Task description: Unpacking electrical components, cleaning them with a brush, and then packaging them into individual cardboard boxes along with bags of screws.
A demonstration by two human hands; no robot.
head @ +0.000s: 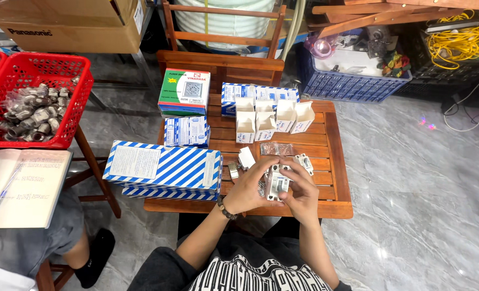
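Observation:
Both hands meet over the front edge of a small wooden table. My left hand and my right hand together grip a small white electrical device with a grey toggle. A similar white device lies just beyond my right fingers. Another small white part and a metal piece rest near my left fingers. Several small open white cartons stand upright at the table's middle. A clear plastic bag lies flat behind the hands.
Blue-and-white striped boxes stack at the table's left, smaller ones and a green box behind. A red basket of wrapped metal fittings stands left. Another person with a notebook sits nearby. A blue crate stands behind.

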